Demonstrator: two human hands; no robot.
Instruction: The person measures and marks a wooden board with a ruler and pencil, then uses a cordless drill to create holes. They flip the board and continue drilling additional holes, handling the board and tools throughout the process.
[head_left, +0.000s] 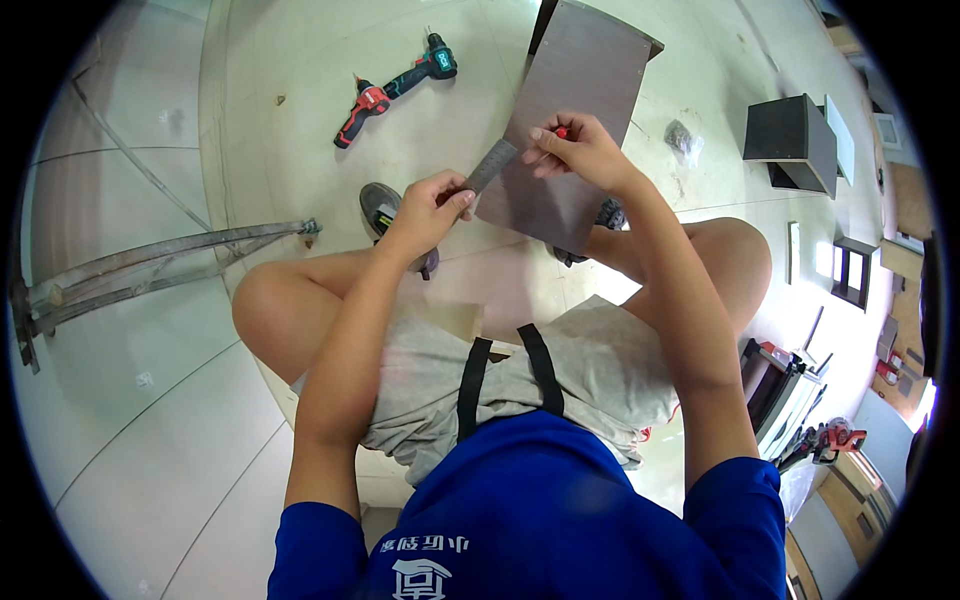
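Between the person's bent knees and a big brown board on the floor, two bare hands are busy. The left hand pinches a flat grey ruler by its near end, with the thumb and fingers closed on it. The rest of the ruler sticks out past those fingers, up and to the right. Its far end is near the right fingertips, with a small gap between. In this view the ruler's far end shows over the left edge of the board; I cannot tell if they touch.

The right hand is over the board, with its fingers curled around a small red thing. Only a bit of red peeks out by the pointing finger and thumb, so I cannot tell what it is.

Up and to the left on the pale floor lie a red drill and a green and black drill, just beside each other. A crinkly clear bag sits right of the board.
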